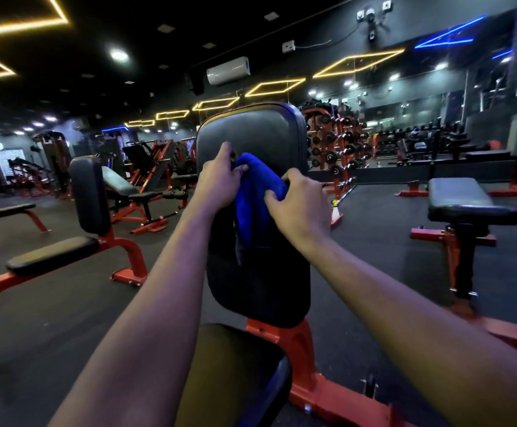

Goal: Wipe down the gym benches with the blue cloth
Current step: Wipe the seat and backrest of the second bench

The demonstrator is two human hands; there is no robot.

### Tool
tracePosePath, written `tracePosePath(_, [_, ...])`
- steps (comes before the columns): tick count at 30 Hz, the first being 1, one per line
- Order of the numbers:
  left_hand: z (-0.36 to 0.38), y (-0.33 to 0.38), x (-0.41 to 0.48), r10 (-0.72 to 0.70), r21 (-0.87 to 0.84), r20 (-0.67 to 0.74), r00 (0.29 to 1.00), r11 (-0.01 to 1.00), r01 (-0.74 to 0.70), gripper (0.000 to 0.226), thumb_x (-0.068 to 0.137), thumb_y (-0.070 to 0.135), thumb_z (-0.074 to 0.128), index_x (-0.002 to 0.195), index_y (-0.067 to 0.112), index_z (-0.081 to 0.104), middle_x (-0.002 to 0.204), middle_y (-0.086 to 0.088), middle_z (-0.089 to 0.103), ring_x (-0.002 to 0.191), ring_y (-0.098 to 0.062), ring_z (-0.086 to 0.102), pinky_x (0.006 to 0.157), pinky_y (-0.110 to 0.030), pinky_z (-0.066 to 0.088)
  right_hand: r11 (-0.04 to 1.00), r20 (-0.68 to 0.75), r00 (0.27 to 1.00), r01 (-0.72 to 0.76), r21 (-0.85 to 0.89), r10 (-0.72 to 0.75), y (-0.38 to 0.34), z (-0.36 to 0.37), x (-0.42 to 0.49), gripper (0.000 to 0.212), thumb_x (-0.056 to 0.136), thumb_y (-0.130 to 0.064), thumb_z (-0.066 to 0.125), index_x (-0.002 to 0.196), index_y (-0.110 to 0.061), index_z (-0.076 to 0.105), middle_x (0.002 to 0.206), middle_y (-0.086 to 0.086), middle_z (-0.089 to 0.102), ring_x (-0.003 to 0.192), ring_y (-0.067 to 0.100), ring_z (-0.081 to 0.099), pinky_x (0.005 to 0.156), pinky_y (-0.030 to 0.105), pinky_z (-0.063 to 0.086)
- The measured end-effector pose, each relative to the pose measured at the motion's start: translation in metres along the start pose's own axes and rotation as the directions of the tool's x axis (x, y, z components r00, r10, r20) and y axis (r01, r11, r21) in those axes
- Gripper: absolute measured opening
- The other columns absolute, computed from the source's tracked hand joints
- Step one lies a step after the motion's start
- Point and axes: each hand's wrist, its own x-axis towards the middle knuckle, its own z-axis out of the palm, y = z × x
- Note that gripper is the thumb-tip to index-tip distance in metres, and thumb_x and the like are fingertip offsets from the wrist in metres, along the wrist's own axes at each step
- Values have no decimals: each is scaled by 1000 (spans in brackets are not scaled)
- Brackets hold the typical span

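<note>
A black upright backrest [257, 134] on a red-framed bench stands straight ahead, with its black seat pad [235, 365] below near me. The blue cloth [255, 198] hangs bunched against the middle of the backrest. My left hand [220, 177] pinches the cloth's upper left edge with curled fingers. My right hand [300, 201] grips the cloth's right side, fingers curled round the fabric. Both hands hold the cloth in front of the pad.
A second upright bench [88, 192] with red frame stands to the left, a flat bench [4, 211] beyond it. Another black bench [463, 201] is at the right. Dumbbell racks [337, 143] and a mirror wall line the back. Dark rubber floor [374, 257] lies between benches.
</note>
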Motion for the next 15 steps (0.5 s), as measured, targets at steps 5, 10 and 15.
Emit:
tracePosePath(5, [5, 2, -26, -97, -108, -213, 972, 991, 75, 32, 93, 19, 62, 118, 12, 43, 108, -8, 58, 91, -22, 52, 74, -36, 37, 992, 43, 998, -44, 121, 39, 8, -19, 31, 22, 76, -30, 78, 89, -26, 61, 80, -2, 67, 75, 19, 63, 68, 33, 54])
tracePosePath(10, [70, 38, -51, -61, 193, -365, 929, 971, 139, 31, 91, 7, 45, 120, 13, 53, 118, -15, 51, 104, -33, 50, 76, -41, 44, 982, 118, 992, -68, 179, 47, 22, -24, 56, 31, 69, -29, 89, 82, -20, 63, 75, -7, 63, 70, 8, 58, 63, 21, 49])
tracePosePath(15, [71, 47, -47, -161, 67, -282, 946, 980, 187, 39, 97, 26, 43, 130, 6, 46, 131, -17, 46, 116, -36, 49, 83, -45, 44, 967, 283, 958, -108, 229, 40, 26, -29, 69, 30, 70, -26, 90, 82, -18, 64, 77, -3, 64, 71, 9, 59, 65, 20, 54])
